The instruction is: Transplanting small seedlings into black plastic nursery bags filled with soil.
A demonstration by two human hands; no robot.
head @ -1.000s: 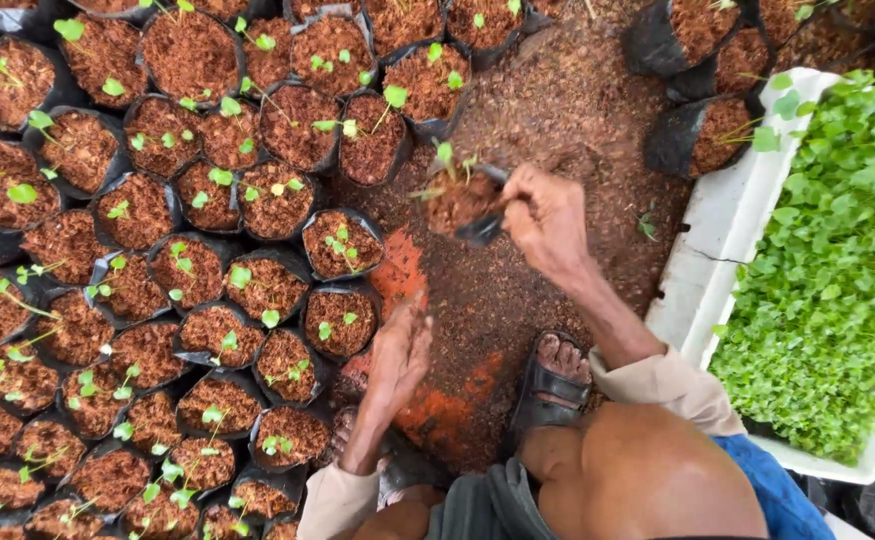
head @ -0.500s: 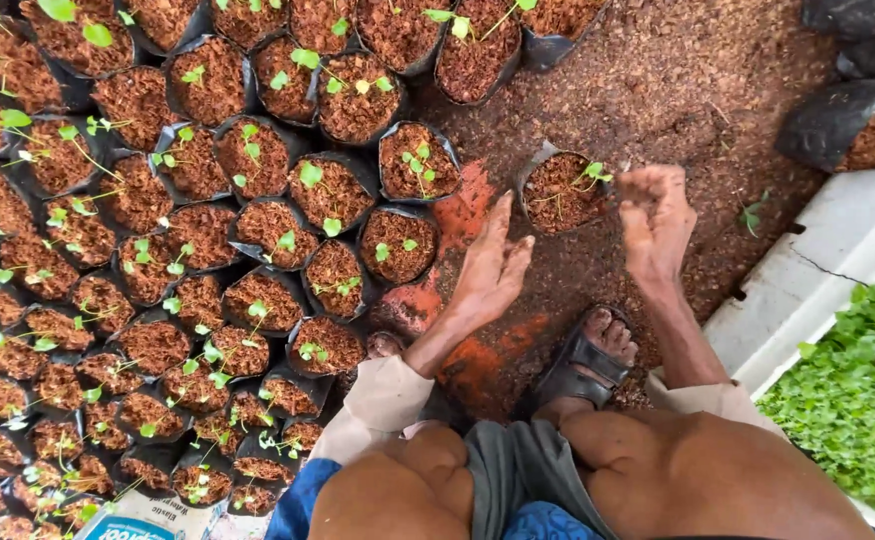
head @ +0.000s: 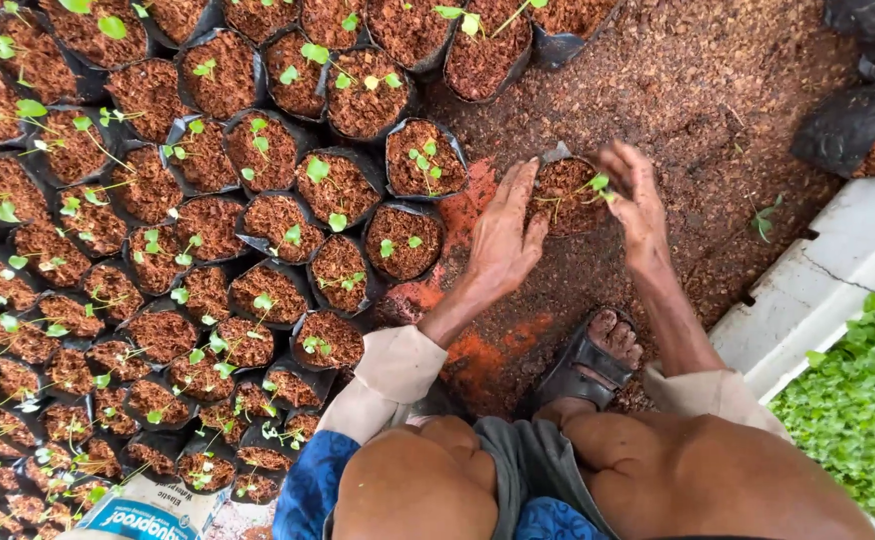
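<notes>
A small black grow bag [head: 570, 197], full of reddish-brown coir, carries one green seedling [head: 598, 184]. The left hand [head: 506, 236] and right hand [head: 638, 205] cup its sides, fingers spread.

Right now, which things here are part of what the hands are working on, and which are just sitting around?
In hand:
- left hand, resting against the bag
- right hand, on its far rim
- small black grow bag with a seedling

Lying about:
- rows of planted bags
- white tray of green seedlings
- sandal
</notes>
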